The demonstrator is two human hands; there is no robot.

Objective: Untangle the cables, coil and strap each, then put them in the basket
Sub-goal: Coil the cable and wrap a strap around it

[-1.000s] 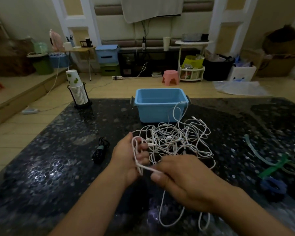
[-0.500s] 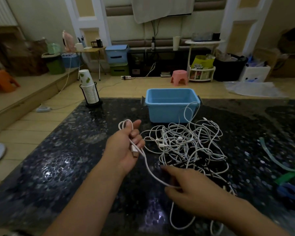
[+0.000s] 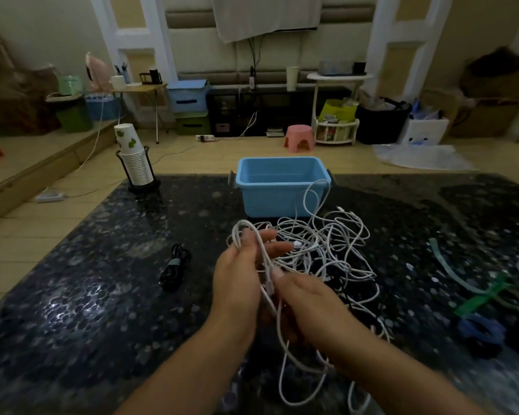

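Note:
A tangle of white cables point(image 3: 327, 247) lies on the dark stone table point(image 3: 87, 295) in front of the blue basket point(image 3: 279, 187). One loop rises against the basket's front wall. My left hand point(image 3: 240, 274) holds a small coil of white cable, its loops over the fingers. My right hand point(image 3: 309, 307) pinches the same cable just below the coil, close against the left hand. The loose end trails down toward me. A coiled, strapped black cable point(image 3: 174, 268) lies to the left.
A stack of paper cups in a black holder point(image 3: 134, 160) stands at the table's far left corner. Green and blue straps point(image 3: 480, 304) lie at the right edge. Beyond the table are a wooden floor, a pink stool point(image 3: 300, 139) and storage boxes.
My right hand has come up from the table to meet the left hand, adding cable to the coil. The left hand has moved right, toward the tangle.

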